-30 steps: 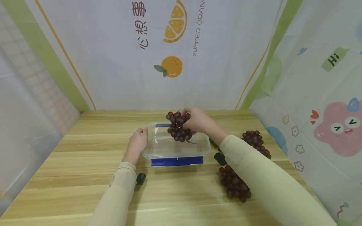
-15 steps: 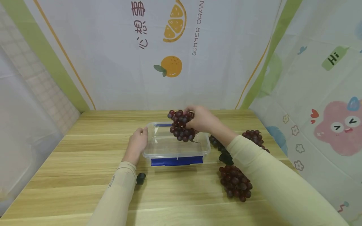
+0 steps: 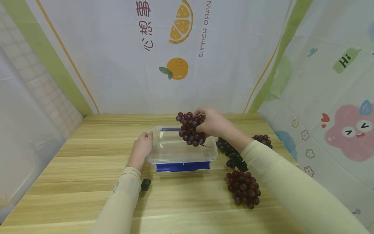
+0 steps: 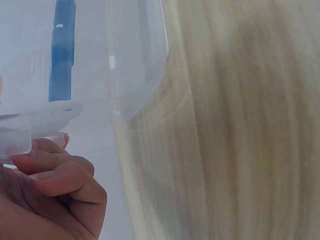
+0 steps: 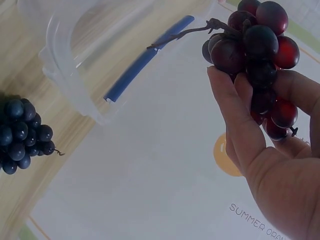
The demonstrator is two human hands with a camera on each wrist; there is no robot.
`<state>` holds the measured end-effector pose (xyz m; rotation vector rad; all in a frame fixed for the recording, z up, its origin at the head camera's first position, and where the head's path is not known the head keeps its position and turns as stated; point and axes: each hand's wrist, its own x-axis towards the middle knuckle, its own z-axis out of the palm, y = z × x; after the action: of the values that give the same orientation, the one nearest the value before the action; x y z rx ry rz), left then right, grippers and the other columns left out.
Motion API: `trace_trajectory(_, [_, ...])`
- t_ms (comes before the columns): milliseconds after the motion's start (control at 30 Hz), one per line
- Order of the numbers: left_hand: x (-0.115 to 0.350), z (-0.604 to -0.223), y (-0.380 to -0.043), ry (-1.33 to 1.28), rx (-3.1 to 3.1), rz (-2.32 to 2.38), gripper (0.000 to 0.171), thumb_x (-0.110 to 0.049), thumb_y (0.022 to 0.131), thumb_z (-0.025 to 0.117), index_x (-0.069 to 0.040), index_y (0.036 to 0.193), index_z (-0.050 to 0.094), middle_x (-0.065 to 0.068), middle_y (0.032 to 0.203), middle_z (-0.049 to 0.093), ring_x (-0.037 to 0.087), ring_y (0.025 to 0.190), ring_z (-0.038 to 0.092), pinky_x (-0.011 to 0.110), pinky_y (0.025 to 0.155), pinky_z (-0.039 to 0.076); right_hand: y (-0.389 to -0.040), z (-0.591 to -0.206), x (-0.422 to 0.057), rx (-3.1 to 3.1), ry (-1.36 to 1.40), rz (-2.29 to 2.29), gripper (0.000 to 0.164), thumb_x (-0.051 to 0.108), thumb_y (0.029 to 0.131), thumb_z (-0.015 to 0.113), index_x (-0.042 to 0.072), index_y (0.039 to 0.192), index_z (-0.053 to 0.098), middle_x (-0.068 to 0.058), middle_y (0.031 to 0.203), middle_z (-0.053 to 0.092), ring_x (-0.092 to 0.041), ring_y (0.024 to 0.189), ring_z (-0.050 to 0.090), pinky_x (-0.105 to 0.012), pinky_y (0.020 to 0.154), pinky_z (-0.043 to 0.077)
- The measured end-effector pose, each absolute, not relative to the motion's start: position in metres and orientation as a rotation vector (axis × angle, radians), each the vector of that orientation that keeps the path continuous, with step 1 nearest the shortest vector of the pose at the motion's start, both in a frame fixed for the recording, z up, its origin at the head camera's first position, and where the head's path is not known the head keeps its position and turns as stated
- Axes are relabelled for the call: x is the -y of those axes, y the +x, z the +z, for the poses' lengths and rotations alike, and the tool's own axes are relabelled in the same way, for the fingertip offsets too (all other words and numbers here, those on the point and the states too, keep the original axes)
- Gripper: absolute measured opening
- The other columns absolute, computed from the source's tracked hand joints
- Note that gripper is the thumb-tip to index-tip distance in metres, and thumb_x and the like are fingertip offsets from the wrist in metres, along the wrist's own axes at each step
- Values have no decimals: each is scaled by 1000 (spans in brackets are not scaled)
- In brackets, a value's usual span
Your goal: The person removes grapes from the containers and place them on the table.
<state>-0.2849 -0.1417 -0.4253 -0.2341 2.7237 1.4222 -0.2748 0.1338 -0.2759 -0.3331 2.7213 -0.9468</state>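
Observation:
My right hand [image 3: 214, 123] pinches a bunch of dark red grapes [image 3: 191, 128] above the right part of a clear plastic food container [image 3: 166, 148]. In the right wrist view, thumb and fingers press into the grapes [image 5: 260, 42], and a thin bare stem sticks out to one side. The container has blue clip strips [image 3: 183, 166] at its front and back. At its left side my left hand [image 3: 143, 145] holds the wall. The left wrist view shows that hand [image 4: 60, 185] with bent fingers at a clear side flap; its thumb is mostly hidden.
Right of the container lies a bunch of black grapes [image 3: 230, 154], partly behind my right forearm. A red bunch [image 3: 243, 189] sits nearer, another [image 3: 263, 140] farther back. A small dark cylinder [image 3: 145, 184] lies beside my left sleeve. Printed cloths [image 3: 117, 65] bound the wooden table.
My right hand has shifted slightly right and up with the red grapes. More of the black bunch shows; the far red bunch is more covered by the sleeve. The left hand stays put.

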Motion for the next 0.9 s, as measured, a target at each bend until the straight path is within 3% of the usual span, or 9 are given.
trace_trajectory(333, [142, -426, -285, -233, -2721, 1415, 72, -51, 115, 20, 3, 160, 37, 32, 160, 45, 53, 151, 42, 67, 125, 35, -272, -271, -143, -2707, -330, -972, 44, 2, 97, 70, 13, 138, 58, -20, 143, 61, -28, 95, 78, -31, 69, 66])
trace_trajectory(900, [142, -428, -286, -238, -2740, 1429, 70, -50, 115, 22, 3, 156, 41, 32, 155, 51, 51, 147, 47, 66, 122, 39, -271, -272, -172, -2727, -326, -954, 44, 1, 97, 65, 12, 139, 57, -22, 137, 63, -25, 89, 77, -34, 70, 66])
